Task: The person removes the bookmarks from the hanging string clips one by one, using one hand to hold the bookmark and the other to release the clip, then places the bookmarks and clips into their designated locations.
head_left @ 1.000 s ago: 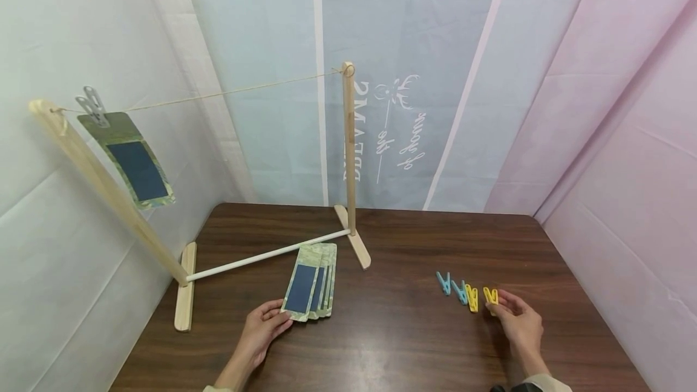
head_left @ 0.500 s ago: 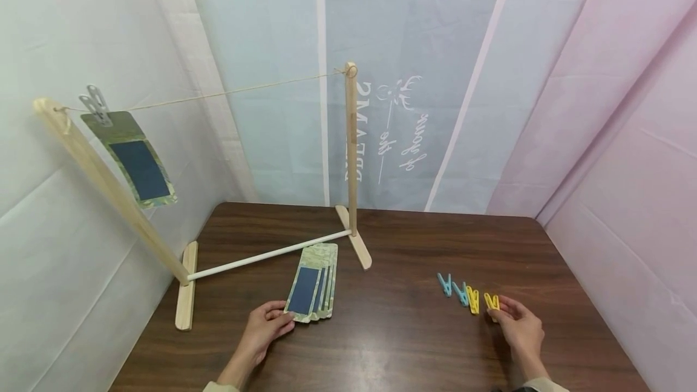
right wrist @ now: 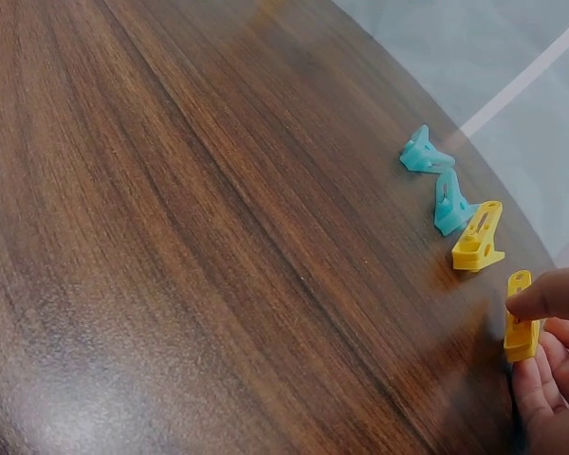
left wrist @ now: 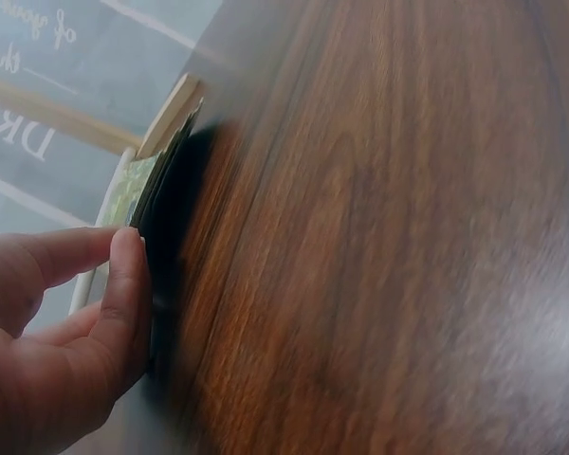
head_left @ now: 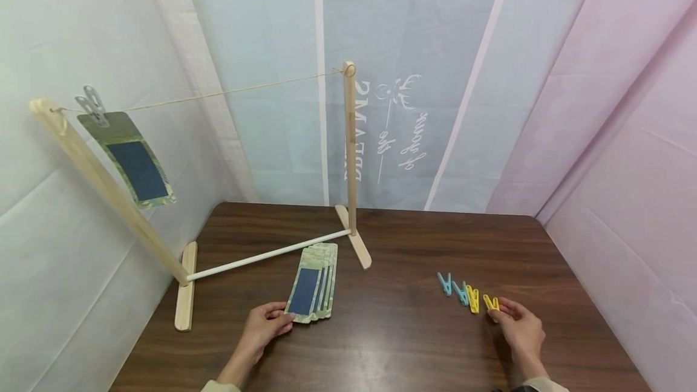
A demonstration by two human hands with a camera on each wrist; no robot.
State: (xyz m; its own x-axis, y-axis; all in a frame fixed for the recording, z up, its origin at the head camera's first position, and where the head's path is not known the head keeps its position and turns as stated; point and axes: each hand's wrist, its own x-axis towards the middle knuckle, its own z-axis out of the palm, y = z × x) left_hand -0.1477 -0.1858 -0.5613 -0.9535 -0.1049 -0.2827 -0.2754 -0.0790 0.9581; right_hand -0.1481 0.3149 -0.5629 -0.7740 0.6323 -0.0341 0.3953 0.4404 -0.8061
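In the head view, my left hand (head_left: 265, 326) pinches the lower left corner of a fanned stack of long green cards (head_left: 305, 289) with dark blue panels. The left wrist view shows thumb and finger meeting at the edge of the cards (left wrist: 150, 180). My right hand (head_left: 520, 326) holds a yellow clothespin (right wrist: 521, 327) between thumb and fingers, just at the table. Beside it lie another yellow clothespin (right wrist: 476, 242) and two blue clothespins (head_left: 445, 284), one of them nearest the second yellow one. Part of the held clothespin is hidden by my fingers.
A wooden stand rises at the left, its posts (head_left: 351, 156) joined by a string (head_left: 229, 93) above and a white rod (head_left: 267, 255) below. A silver clip (head_left: 94, 107) holds one matching card (head_left: 138, 168) on the string. Cloth walls (head_left: 626, 156) surround the brown table (head_left: 403, 331).
The yellow clothespin in my right hand has shifted slightly toward me, away from its neighbour. The top card has slid a little to the right over the stack with my left hand.
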